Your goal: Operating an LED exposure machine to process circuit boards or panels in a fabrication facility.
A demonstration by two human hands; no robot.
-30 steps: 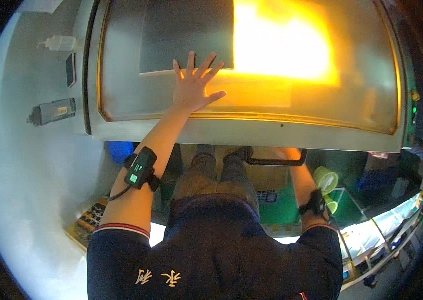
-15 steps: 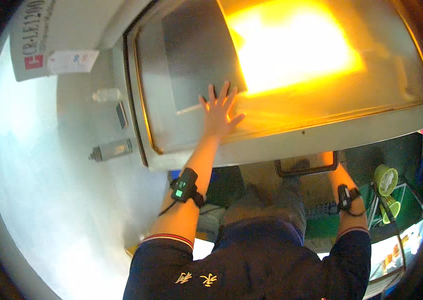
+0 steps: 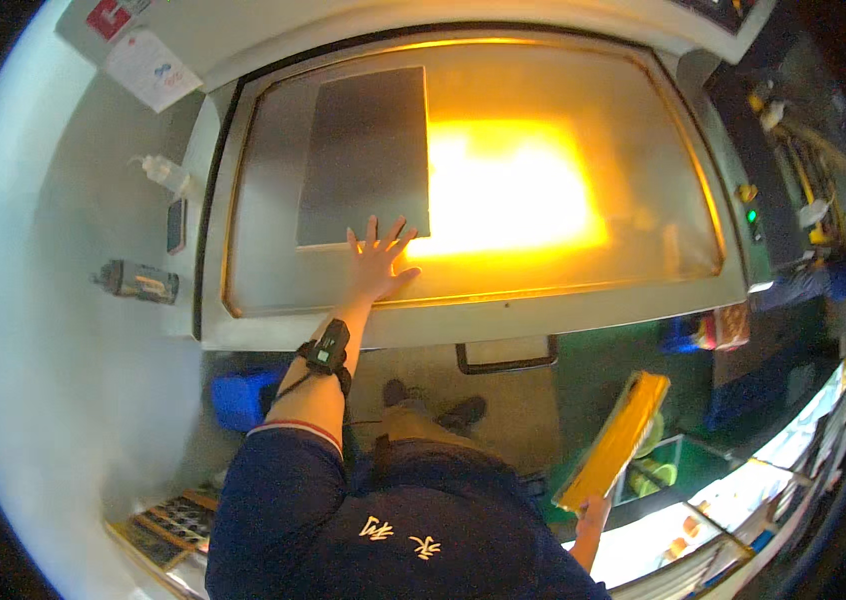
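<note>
Yellow glare (image 3: 518,190) half-hides the panel (image 3: 268,210); left hand (image 3: 378,270) splays fingers at a dark sheet (image 3: 368,150); right hand (image 3: 593,515), partly hidden, clamps fingers on a yellow strip (image 3: 618,440) above green floor (image 3: 588,370).

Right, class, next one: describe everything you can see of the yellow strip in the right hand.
The yellow strip is long and narrow, yellow-orange along its broad face, with a paler border down its left long edge. Its material cannot be told. It is held at a slant, far end leaning right, off to the right of the person's body. The right hand grips its near end; nothing else plainly touches it.
</note>
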